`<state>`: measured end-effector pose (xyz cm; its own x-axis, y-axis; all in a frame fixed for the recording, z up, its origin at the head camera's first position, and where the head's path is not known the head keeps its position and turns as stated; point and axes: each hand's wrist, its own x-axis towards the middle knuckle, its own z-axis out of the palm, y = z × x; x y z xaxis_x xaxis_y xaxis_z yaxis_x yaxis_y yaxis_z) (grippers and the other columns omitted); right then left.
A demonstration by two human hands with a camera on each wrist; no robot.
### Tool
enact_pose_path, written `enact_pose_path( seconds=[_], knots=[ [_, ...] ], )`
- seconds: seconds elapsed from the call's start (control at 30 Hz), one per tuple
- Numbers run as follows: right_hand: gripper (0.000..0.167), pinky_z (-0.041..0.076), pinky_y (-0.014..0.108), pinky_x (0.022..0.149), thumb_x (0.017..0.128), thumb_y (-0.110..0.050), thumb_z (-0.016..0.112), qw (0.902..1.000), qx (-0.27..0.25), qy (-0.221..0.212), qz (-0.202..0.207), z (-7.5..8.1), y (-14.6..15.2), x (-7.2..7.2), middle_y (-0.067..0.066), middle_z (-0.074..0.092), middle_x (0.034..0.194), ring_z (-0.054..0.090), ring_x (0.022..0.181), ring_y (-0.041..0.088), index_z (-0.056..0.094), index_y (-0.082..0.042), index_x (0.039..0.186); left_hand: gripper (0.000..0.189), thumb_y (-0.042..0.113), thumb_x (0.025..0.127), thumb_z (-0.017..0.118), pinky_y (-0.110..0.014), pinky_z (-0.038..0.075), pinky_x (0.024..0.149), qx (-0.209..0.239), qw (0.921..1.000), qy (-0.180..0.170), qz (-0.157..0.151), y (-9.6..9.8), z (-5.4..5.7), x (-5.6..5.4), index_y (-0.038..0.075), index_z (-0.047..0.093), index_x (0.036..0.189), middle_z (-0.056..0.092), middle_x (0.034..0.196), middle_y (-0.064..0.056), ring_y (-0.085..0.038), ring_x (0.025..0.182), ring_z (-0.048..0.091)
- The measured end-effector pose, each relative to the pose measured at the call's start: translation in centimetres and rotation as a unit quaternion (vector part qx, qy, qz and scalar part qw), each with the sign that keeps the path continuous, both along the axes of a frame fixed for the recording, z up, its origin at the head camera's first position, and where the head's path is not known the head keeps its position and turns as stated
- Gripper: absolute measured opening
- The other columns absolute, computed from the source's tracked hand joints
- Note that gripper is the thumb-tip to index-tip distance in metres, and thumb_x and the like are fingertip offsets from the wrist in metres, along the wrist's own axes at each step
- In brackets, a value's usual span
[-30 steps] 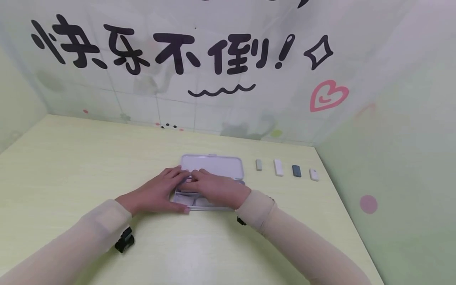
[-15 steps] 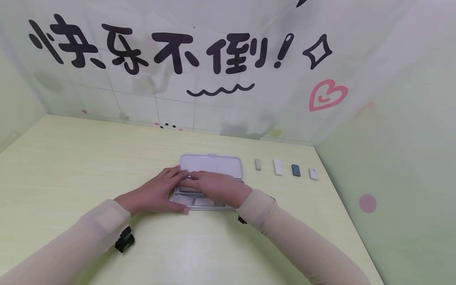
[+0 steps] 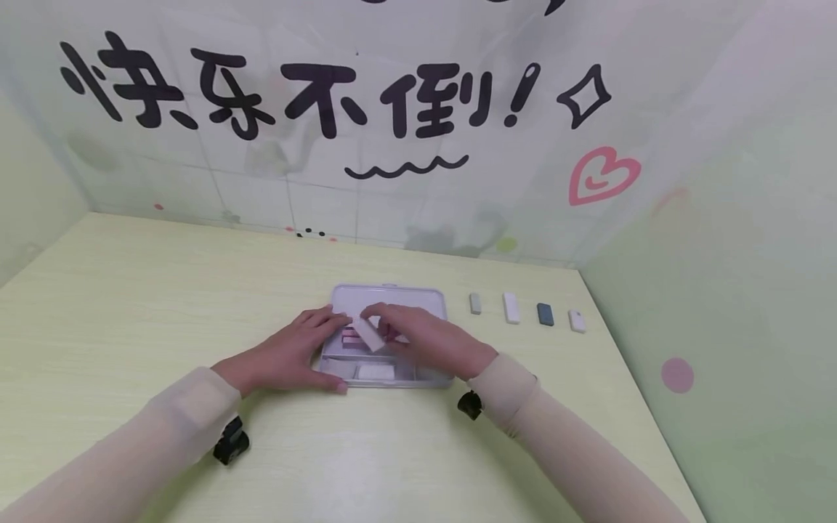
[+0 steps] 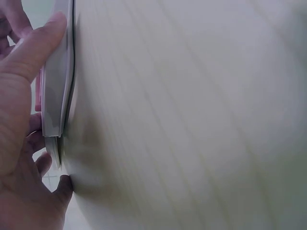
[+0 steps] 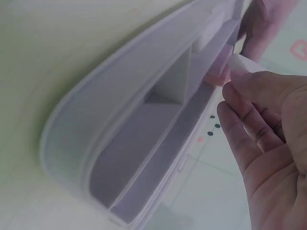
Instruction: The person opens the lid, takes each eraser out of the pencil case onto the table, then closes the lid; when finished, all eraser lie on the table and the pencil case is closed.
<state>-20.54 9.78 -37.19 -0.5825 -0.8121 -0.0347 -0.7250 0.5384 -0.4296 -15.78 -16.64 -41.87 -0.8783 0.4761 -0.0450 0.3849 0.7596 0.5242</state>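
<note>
An opened lilac pencil case (image 3: pixel 428 373) lies on the table, its lid (image 3: pixel 395 296) folded back. My left hand (image 3: pixel 288 357) grips its left end, the thumb (image 4: pixel 50 36) pressed on the front wall. Above the case, my right hand (image 3: pixel 431 338) pinches a white eraser (image 3: pixel 369 335), tilted, between thumb and fingers; its tip (image 5: pixel 244 63) shows in the right wrist view. Beneath it, pink-and-white blocks (image 3: pixel 352 338) lie in the rear compartment. A white block (image 3: pixel 375 372) sits in the front one.
To the right of the case stands a spaced row of small blocks: a grey one (image 3: pixel 475 303), a white one (image 3: pixel 511 308), a dark blue one (image 3: pixel 546 314) and a small white one (image 3: pixel 577 320). Behind the table hangs a printed wall sheet (image 3: pixel 418 203).
My right hand has risen out of the case and shifted right, and the white eraser now shows in its fingers. The left hand stays on the case.
</note>
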Motion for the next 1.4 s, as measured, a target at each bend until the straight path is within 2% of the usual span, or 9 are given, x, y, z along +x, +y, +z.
enact_pose_path(
  seconds=[0.17, 0.33, 0.5, 0.67, 1.0, 1.2, 1.4],
  knots=[
    [0.055, 0.058, 0.026, 0.097, 0.097, -0.004, 0.073, 0.9940, -0.074, -0.067, -0.043, 0.1, 1.8, -0.3, 0.000, 0.070, 0.105, 0.066, 0.100, 0.010, 0.049, -0.013, 0.146, 0.112, 0.067, 0.076, 0.084, -0.070, 0.037, 0.119, -0.006, 1.0000, 0.002, 0.004, 0.1, -0.1, -0.1, 0.011, 0.038, 0.161, 0.029, 0.170, -0.026, -0.049, 0.155, 0.028],
    [0.056, 0.060, 0.025, 0.098, 0.094, -0.004, 0.076, 0.9782, -0.138, -0.127, -0.089, -0.3, 3.8, -0.4, 0.003, 0.068, 0.104, 0.067, 0.097, 0.011, 0.051, -0.012, 0.143, 0.111, 0.065, 0.076, 0.085, -0.069, 0.036, 0.120, -0.004, 0.9999, -0.005, 0.009, 0.1, -0.1, 0.0, 0.010, 0.038, 0.161, 0.028, 0.170, -0.025, -0.049, 0.156, 0.027],
    [0.055, 0.062, 0.031, 0.097, 0.093, -0.004, 0.078, 0.9638, -0.170, -0.151, -0.140, -0.5, 6.2, -0.5, 0.008, 0.069, 0.106, 0.068, 0.097, 0.015, 0.052, -0.009, 0.141, 0.111, 0.063, 0.076, 0.086, -0.069, 0.036, 0.120, -0.001, 1.0000, -0.002, 0.007, 0.3, 0.0, 0.0, 0.009, 0.039, 0.161, 0.028, 0.170, -0.026, -0.048, 0.156, 0.028],
    [0.053, 0.062, 0.031, 0.097, 0.094, -0.004, 0.076, 0.9556, -0.172, -0.156, -0.181, -0.7, 8.9, -0.8, 0.011, 0.069, 0.109, 0.069, 0.100, 0.017, 0.052, -0.006, 0.142, 0.111, 0.063, 0.076, 0.086, -0.069, 0.036, 0.120, -0.005, 1.0000, -0.001, 0.007, 0.3, 0.1, 0.1, 0.010, 0.038, 0.161, 0.028, 0.170, -0.025, -0.048, 0.156, 0.028],
    [0.053, 0.061, 0.028, 0.094, 0.095, -0.006, 0.075, 0.9529, -0.139, -0.150, -0.225, -2.1, 13.6, -1.2, 0.013, 0.071, 0.108, 0.069, 0.099, 0.018, 0.051, 0.000, 0.142, 0.110, 0.063, 0.077, 0.085, -0.069, 0.035, 0.120, -0.004, 1.0000, 0.000, 0.004, 0.4, 0.1, -0.1, 0.010, 0.038, 0.161, 0.028, 0.170, -0.026, -0.048, 0.156, 0.027],
    [0.052, 0.059, 0.023, 0.088, 0.094, -0.003, 0.075, 0.9531, -0.113, -0.145, -0.241, -3.0, 15.1, -1.4, 0.012, 0.071, 0.105, 0.070, 0.094, 0.014, 0.052, 0.003, 0.140, 0.111, 0.065, 0.076, 0.085, -0.069, 0.036, 0.120, -0.006, 1.0000, 0.003, 0.002, 0.4, 0.0, -0.1, 0.010, 0.039, 0.161, 0.029, 0.170, -0.026, -0.048, 0.156, 0.028],
    [0.050, 0.056, 0.019, 0.080, 0.092, -0.006, 0.078, 0.9525, -0.100, -0.153, -0.243, -3.4, 15.6, -1.3, 0.009, 0.072, 0.103, 0.068, 0.090, 0.014, 0.056, 0.001, 0.137, 0.112, 0.066, 0.076, 0.085, -0.069, 0.036, 0.120, -0.008, 0.9999, -0.001, 0.006, 0.3, -0.1, 0.0, 0.011, 0.038, 0.161, 0.028, 0.170, -0.025, -0.048, 0.157, 0.027]
  ],
)
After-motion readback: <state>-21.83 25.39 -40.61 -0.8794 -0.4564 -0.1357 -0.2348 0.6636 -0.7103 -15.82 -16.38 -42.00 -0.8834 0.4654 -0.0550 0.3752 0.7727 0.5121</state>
